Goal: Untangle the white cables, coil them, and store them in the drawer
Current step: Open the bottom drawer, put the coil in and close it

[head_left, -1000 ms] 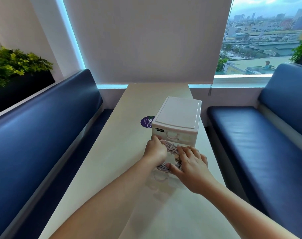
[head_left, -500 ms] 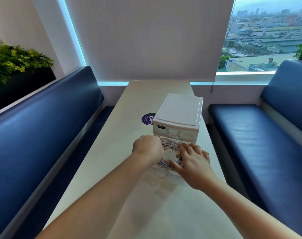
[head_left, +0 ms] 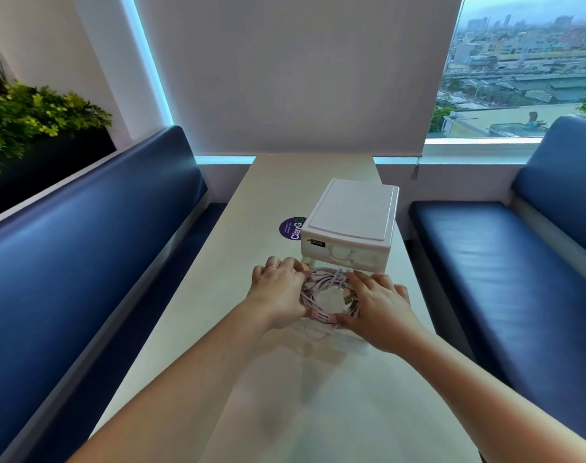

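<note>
Steadies the coiled white cables (head_left: pixel 323 277) from both sides, with left hand (head_left: pixel 278 289) fingers curled round the far rim and right hand (head_left: pixel 376 305) fingers spread almost straight on top, likely to stop loops springing loose just short of the drawer unit (head_left: pixel 350 215) beyond the fingertips.

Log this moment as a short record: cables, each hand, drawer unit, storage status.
cables: cable coil, white, wound in a ring, lying just in front of the drawer unit
left: left hand grips the coil's left edge, fingers curled
right: right hand rests on the coil's right side, fingers spread
unit: drawer unit, white, on the table, upper drawer closed
stored: unclear; cannot tell whether a clear pulled-out drawer lies under the coil
</note>
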Available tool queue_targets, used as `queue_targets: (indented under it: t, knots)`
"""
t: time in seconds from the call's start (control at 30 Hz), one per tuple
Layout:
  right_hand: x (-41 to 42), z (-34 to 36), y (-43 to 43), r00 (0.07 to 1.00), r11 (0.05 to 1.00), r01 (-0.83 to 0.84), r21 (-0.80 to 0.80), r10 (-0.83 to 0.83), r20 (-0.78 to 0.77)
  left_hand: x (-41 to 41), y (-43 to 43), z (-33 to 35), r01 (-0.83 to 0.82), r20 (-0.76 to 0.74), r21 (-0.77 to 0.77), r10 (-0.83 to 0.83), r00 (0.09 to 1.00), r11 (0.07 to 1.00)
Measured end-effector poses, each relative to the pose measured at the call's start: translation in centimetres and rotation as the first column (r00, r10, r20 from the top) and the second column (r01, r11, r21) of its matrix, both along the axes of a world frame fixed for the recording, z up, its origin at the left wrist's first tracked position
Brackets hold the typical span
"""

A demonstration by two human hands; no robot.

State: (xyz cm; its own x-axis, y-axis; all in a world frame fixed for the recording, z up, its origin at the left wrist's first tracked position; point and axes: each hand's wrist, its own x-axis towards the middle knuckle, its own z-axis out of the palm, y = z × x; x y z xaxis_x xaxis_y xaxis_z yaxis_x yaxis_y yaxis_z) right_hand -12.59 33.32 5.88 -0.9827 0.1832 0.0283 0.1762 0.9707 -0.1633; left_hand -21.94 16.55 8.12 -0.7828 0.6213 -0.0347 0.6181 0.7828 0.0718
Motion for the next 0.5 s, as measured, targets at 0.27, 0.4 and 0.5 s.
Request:
queue_targets:
  t: [0.27, 0.4, 0.5]
  knots:
    - [0.33, 0.18, 1.03, 0.998, 0.999, -0.027, -0.032, 0.025, -0.061, -0.04, -0.18, -0.18, 0.048, 0.15, -0.136, -0.027, 0.988, 0.99]
    - [-0.18, -0.02, 1.07, 0.982, 0.993, -0.009, -0.114, -0.013, -0.191, -0.28, -0.16, -0.45, -0.021, 0.109, -0.021, 0.023, 0.994, 1.0]
    - [-0.22, 0.08, 0.84, 0.971, 0.986, 0.003, -0.166, -0.042, -0.235, -0.32, 0.05, -0.98, -0.089, 0.076, 0.118, 0.08, 0.994, 0.989]
